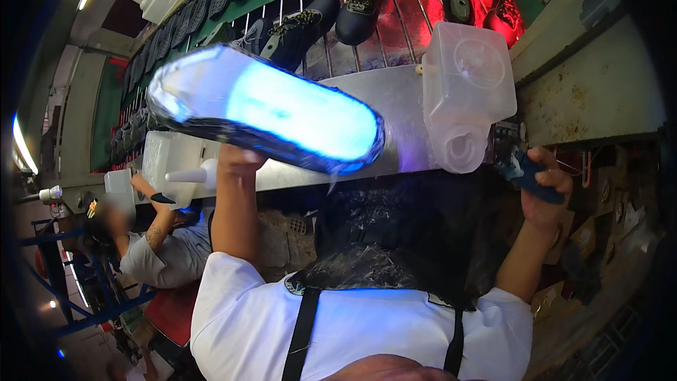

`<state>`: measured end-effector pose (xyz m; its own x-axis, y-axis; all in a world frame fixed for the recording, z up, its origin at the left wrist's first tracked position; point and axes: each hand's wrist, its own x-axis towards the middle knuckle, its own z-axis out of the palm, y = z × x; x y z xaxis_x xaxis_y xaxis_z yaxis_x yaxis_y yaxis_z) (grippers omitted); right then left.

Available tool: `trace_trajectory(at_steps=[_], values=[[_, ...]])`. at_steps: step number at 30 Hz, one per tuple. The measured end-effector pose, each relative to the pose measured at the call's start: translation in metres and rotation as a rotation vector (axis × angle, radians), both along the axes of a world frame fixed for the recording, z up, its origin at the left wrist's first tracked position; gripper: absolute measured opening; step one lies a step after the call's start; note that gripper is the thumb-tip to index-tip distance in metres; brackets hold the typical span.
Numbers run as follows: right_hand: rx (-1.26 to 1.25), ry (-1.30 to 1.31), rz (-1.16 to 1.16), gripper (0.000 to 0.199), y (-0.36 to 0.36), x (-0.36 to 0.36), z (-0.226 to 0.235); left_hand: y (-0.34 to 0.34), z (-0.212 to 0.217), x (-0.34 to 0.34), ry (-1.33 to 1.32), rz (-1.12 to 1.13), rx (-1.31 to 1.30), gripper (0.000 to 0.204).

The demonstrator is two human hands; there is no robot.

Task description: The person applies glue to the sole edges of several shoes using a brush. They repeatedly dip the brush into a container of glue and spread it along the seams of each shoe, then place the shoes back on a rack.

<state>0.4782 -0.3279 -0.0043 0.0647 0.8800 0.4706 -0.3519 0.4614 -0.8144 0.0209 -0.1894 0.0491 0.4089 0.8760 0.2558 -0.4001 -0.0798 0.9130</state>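
My left hand grips a shoe from beneath. The shoe is raised with its underside turned up toward me. That underside glows bright blue-white along its length, and the upper's dark edge shows around it. Off to the right, my right hand has its fingers closed around a dark blue elongated object, whose exact kind I cannot make out. Between the two hands stands a translucent plastic container with a round spout-like opening at its near end.
A metal rack with dark shoes runs across the back, lit red at its right. Several dark soles lie on green cloth at the far left. A white nozzle bottle is by my left forearm. Another person sits at the left.
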Motion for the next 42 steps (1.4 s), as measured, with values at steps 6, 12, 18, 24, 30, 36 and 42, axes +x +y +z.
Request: trace_trajectory(at_steps=[6,12,18,24,30,36,42], values=[[0.001,-0.023,-0.196,0.020,-0.016,-0.018,-0.009,0.068,-0.059,-0.028,0.929,0.370,0.535,0.078],[0.055,-0.092,-0.288,0.028,-0.023,0.003,-0.007,0.198,0.036,0.083,0.620,0.200,1.025,0.070],[0.089,-0.138,-0.447,0.018,-0.033,0.008,-0.021,0.303,0.071,0.175,0.994,-0.033,1.804,0.069],[0.093,-0.085,-0.513,0.010,-0.041,0.007,-0.030,0.369,0.046,0.240,1.138,-0.318,2.253,0.054],[0.067,-0.243,-0.639,0.006,-0.044,0.003,-0.028,0.385,-0.024,0.278,1.145,-0.646,2.231,0.046],[0.052,-0.241,-0.545,0.013,-0.034,-0.006,-0.028,0.374,-0.071,0.276,1.076,-0.508,2.244,0.044],[0.008,-0.093,-0.458,0.014,-0.024,-0.018,-0.024,0.329,-0.022,0.223,1.097,-0.165,1.921,0.074]])
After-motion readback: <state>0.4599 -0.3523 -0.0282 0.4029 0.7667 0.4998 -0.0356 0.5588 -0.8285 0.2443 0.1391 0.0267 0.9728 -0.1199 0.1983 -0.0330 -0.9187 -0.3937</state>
